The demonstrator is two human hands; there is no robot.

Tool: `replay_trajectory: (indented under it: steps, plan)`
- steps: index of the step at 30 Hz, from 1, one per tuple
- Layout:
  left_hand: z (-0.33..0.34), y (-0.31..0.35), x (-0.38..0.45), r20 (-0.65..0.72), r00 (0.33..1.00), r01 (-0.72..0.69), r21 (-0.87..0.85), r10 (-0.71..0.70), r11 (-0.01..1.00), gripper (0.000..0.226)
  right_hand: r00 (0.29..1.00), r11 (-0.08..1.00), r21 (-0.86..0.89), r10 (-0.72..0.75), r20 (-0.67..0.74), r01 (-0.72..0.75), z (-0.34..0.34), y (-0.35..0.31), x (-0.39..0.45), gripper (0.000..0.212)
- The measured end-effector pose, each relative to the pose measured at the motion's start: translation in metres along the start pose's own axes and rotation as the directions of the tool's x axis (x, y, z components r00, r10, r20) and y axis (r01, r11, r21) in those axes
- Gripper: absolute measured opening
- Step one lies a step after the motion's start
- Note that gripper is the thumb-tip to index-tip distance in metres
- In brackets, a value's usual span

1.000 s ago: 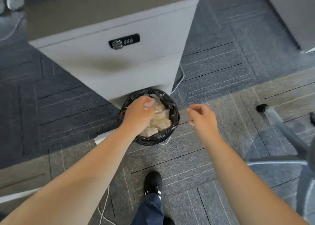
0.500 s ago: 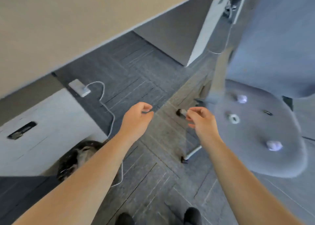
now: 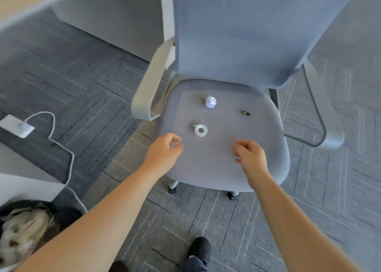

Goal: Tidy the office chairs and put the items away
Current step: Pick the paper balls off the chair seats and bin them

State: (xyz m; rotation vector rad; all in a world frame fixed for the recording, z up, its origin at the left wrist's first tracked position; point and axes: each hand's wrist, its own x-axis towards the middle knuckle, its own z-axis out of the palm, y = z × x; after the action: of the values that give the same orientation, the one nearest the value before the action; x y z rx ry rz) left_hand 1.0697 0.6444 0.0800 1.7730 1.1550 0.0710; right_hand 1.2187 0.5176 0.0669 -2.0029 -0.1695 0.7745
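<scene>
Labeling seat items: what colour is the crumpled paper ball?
White with a faint lilac tint, the crumpled paper ball; head view.

Office floor, grey carpet tiles, daylight-lit

Carpet (image 3: 103, 82) laid in striped tiles, alternating direction. Pale desk edge (image 3: 31, 5) upper left, grey panel (image 3: 115, 22) beneath it. White power adapter (image 3: 16, 125) on the floor, cord (image 3: 61, 148) trailing. Black-lined bin (image 3: 26, 226) lower left
</scene>
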Motion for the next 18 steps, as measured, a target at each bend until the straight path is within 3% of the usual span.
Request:
replay_trajectory:
  steps: [6, 11, 18]
  plan:
    - [0.111, 0.032, 0.048, 0.177, 0.984, -0.018, 0.076, 0.004, 0.997, 0.027, 0.980, 0.988, 0.058, 0.147, -0.132, -0.140, -0.075, 0.068, 0.048, 0.005]
    - [0.184, 0.040, 0.091, 0.285, 0.958, -0.065, 0.172, 0.013, 0.983, 0.030, 0.944, 0.960, 0.135, 0.269, -0.190, -0.247, -0.098, 0.113, 0.081, 0.010]
    - [0.264, 0.025, 0.138, 0.417, 0.906, -0.207, 0.292, 0.071, 0.934, 0.065, 0.919, 0.937, 0.221, 0.319, -0.230, -0.271, -0.103, 0.150, 0.112, 0.007]
